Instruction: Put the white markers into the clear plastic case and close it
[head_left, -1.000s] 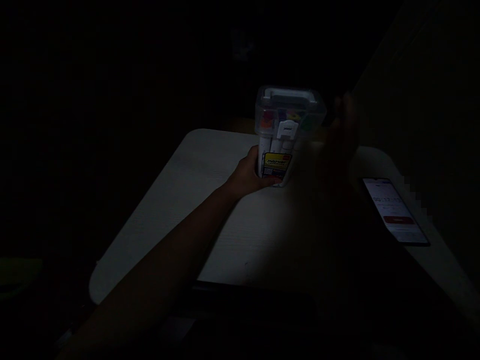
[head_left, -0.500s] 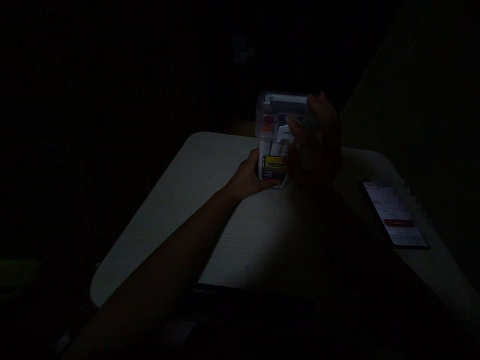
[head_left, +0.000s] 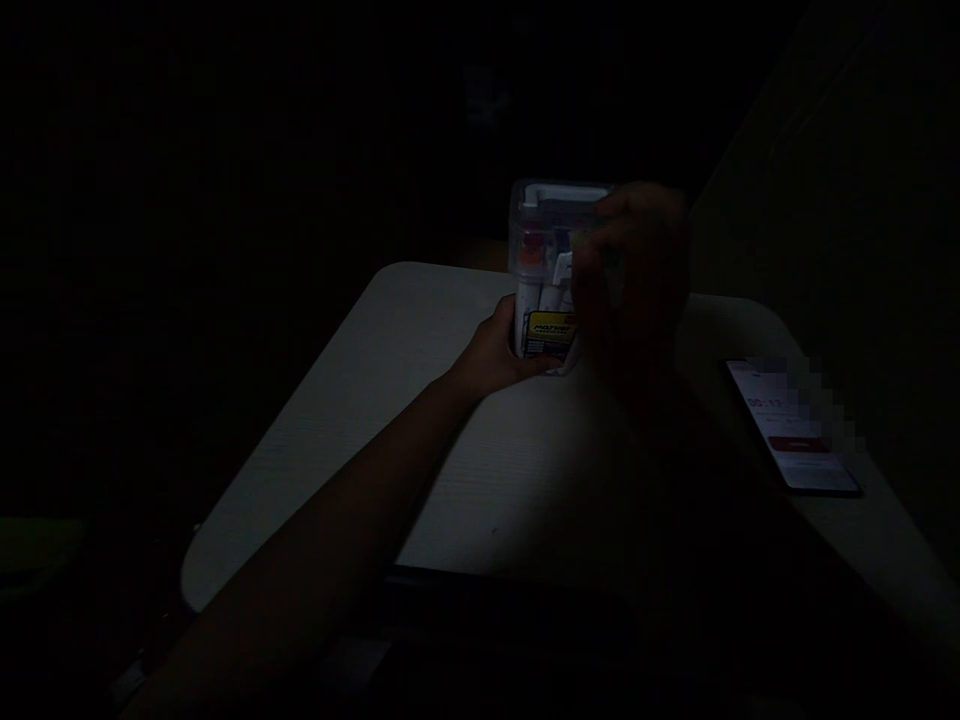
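A clear plastic marker case (head_left: pixel 531 290) stands upright at the far part of the table. Its lid has a white handle, and a white latch sits on the front above a yellow and black label. Inside are several white markers with coloured caps. My left hand (head_left: pixel 495 350) is closed around the lower left of the case, thumb across the front. My right hand (head_left: pixel 637 265) grips the lid's right side, fingers bent over the top and thumb by the latch. It covers the case's right part. Whether the base touches the table is hard to tell.
The pale table (head_left: pixel 330 400) has rounded corners. On its right lies a lit phone (head_left: pixel 795 440), partly pixelated. A dark long object (head_left: pixel 510 600) runs along the near edge. The surroundings are very dark.
My right hand's raised fingers have come down onto the lid, and its thumb has moved in against the latch area. My left hand and the case have barely shifted.
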